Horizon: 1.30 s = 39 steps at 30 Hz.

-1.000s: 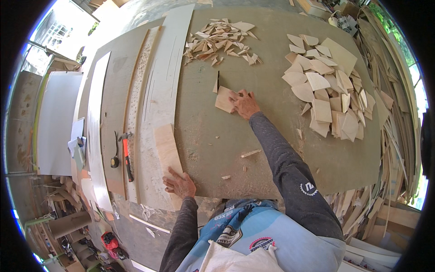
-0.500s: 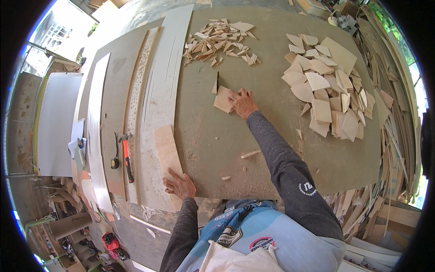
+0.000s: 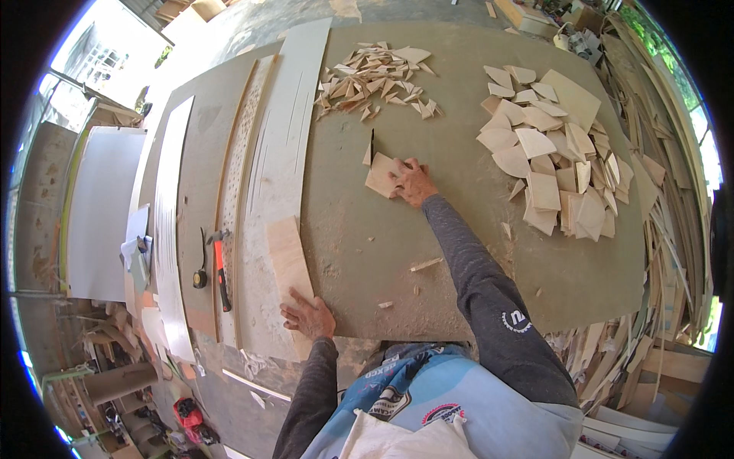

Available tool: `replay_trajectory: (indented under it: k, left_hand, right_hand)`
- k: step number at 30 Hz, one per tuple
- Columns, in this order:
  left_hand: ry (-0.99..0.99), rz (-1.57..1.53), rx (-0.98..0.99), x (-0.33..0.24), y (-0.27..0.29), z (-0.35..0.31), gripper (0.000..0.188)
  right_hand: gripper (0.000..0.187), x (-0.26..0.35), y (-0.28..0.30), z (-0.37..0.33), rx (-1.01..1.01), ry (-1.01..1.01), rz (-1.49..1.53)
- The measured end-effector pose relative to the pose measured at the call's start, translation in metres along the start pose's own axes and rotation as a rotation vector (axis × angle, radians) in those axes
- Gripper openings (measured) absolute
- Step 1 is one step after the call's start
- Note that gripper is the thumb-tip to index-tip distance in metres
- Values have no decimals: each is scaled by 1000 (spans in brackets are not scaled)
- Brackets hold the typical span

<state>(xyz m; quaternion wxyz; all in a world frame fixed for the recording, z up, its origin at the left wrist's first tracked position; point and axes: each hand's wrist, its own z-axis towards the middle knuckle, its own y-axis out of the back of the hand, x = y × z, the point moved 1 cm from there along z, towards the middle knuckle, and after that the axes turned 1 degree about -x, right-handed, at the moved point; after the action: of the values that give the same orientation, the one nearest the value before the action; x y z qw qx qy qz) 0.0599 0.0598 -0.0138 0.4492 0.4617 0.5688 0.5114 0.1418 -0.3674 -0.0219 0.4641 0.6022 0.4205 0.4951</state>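
Note:
My right hand (image 3: 413, 182) reaches out across the grey-green work table (image 3: 459, 252) and presses on a small pale plywood piece (image 3: 379, 176) that sits beside a thin dark upright blade (image 3: 372, 142). Near the table's front edge my left hand (image 3: 308, 315) rests flat, fingers spread, on the near end of a light wooden board (image 3: 288, 258). Both forearms are in dark long sleeves.
A heap of small triangular offcuts (image 3: 376, 80) lies at the back. A pile of larger cut plywood shapes (image 3: 552, 168) lies to the right. Long white strips (image 3: 281, 153) run along the left, with a red-handled hammer (image 3: 220, 266) and a tape measure (image 3: 199, 279). Scrap wood piles up at the right edge.
My right hand has shifted very slightly on the plywood piece by the blade. My left hand stays on the board.

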Motion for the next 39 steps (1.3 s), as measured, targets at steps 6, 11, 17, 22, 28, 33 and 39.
replay_trajectory:
  k: [6,11,17,22,28,33,39]
  left_hand:
    - [-20,19,-23,3,-4,-1,82]
    - [-25,34,1,0,1,-2,81]
    - [-1,33,10,0,-1,-2,80]
    - [-5,17,22,-1,2,-2,81]
    - [5,23,35,-4,8,-2,80]
    - [4,33,36,-2,6,-2,80]
    - [6,36,46,-5,8,-3,80]
  right_hand:
    - [63,3,-4,-3,-10,-18,10]
    - [61,7,-2,-4,-62,-76,28]
    - [59,18,11,-5,-13,-147,58]
    - [57,15,5,-3,-47,-132,38]
    - [57,13,2,-5,-87,-63,72]
    - [57,20,5,-3,-74,-117,75]
    - [54,22,4,-5,-89,-173,58]
